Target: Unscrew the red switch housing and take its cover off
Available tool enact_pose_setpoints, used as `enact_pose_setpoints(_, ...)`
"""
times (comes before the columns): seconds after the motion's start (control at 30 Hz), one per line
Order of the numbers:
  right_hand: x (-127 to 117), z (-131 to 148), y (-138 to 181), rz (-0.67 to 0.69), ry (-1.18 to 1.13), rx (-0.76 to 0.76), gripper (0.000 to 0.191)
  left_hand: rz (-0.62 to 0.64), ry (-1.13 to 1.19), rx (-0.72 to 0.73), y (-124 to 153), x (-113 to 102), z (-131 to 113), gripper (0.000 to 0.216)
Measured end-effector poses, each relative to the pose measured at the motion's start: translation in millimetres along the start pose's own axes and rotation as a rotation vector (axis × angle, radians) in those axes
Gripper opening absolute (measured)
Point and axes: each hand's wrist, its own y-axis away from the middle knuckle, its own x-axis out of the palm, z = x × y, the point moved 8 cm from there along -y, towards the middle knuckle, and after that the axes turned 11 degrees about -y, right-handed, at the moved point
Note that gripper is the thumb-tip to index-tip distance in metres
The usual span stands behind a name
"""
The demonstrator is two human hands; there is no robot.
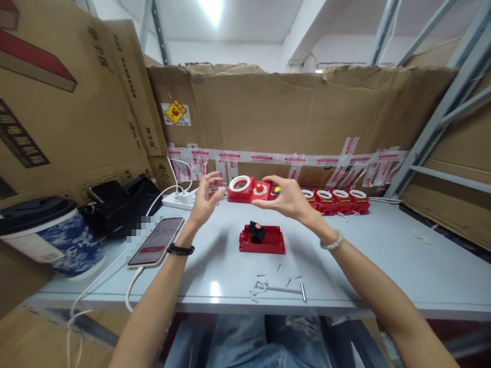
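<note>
My right hand holds a red plastic unit in the air above the grey table. The unit has a white ring on its left end and a red button in the middle. Fingers and thumb pinch its right end. My left hand is raised just left of the unit, fingers curled and spread, not clearly touching it. Below them a second red base lies flat on the table with a black part standing on it.
A row of finished red units lines the cardboard back wall. Small screws and a T-handled tool lie near the front edge. A phone on a white cable, a black bag, a power strip and a blue-patterned cup sit left.
</note>
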Motion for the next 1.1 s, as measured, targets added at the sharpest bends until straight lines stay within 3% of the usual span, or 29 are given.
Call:
enact_pose_setpoints(0.03, -15.4, -10.1, 6.9, -0.069, -0.007, 0.033, 0.065, 0.055, -0.029, 0.027, 4.2, 12.7, -8.3, 0.049)
enact_pose_setpoints(0.17, -52.3, -46.2, 33.4, -0.195, 0.015, 0.151, 0.064, 0.535, -0.198, 0.096, 32.6, 73.3, -27.4, 0.077)
enact_pose_setpoints(0.23, -58.4, -58.1, 42.9, -0.207, 0.014, 0.187, 0.065, 0.671, -0.226, 0.067, 44.0, 88.1, -26.2, 0.08)
enact_pose_setpoints(0.33, -61.4, -66.0, 51.2, -0.225, -0.004, 0.211, 0.065, 0.773, -0.235, 0.069, 52.9, 100.8, -24.8, 0.06)
enact_pose_setpoints(0.47, -61.7, -63.1, 54.6, -0.233, 0.004, 0.188, 0.063, 0.719, -0.225, 0.057, 46.7, 99.8, -27.0, 0.039)
enact_pose_setpoints(0.6, -60.2, -62.7, 57.2, -0.238, 0.058, 0.189, 0.064, 0.485, -0.334, 0.013, 24.6, 64.8, -13.3, 0.039)
enact_pose_setpoints(0.67, -57.5, -62.9, 58.2, -0.228, 0.073, 0.188, 0.064, 0.432, -0.497, -0.05, 18.4, 42.8, 11.2, 0.039)
enact_pose_setpoints(0.77, -51.8, -62.1, 58.8, -0.197, 0.069, 0.186, 0.063, 0.529, -0.765, -0.232, 23.1, 16.7, 63.9, 0.035)
enact_pose_setpoints(0.87, -48.2, -59.4, 58.8, -0.184, 0.063, 0.17, 0.063, 0.521, -0.812, -0.305, 26.9, -3.0, 91.8, 0.031)
enact_pose_setpoints(0.97, -44.1, -56.6, 58.9, -0.161, 0.046, 0.141, 0.06, 0.499, -0.794, -0.281, 24.5, -4.0, 88.1, 0.032)
enact_pose_setpoints(1.1, -35.2, -51.6, 60.5, -0.109, 0.009, 0.087, 0.063, 0.403, -0.614, -0.078, 16.3, 24.6, 34.4, 0.04)
